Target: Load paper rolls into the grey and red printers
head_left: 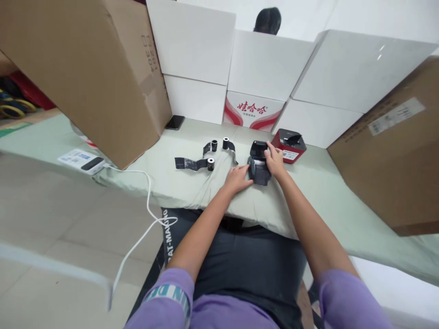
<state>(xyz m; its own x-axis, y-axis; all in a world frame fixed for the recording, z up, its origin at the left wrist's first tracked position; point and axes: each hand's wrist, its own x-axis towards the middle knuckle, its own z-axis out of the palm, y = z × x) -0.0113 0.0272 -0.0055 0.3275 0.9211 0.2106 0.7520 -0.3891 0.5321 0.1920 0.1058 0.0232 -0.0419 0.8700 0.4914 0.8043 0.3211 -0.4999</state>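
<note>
A small black portable printer (261,176) lies on the cloth with its lid (259,149) raised. What looks like a strip of dark paper hangs over its front. My left hand (236,179) grips the printer's left side, thumb low at its front corner. My right hand (275,162) holds its right side, fingers reaching up to the lid. To the left lie several rolls of black paper with white cores: one roll (210,164) has a long strip unrolled leftward, another roll (214,145) sits behind it, and a third roll (226,143) trails a strip toward the printer.
A red and black box-shaped device (290,146) stands just right of my right hand. White cartons (255,112) wall off the back; brown cartons (137,91) flank both sides. A phone (175,122) lies at the back left. A white cable (149,192) hangs over the front edge.
</note>
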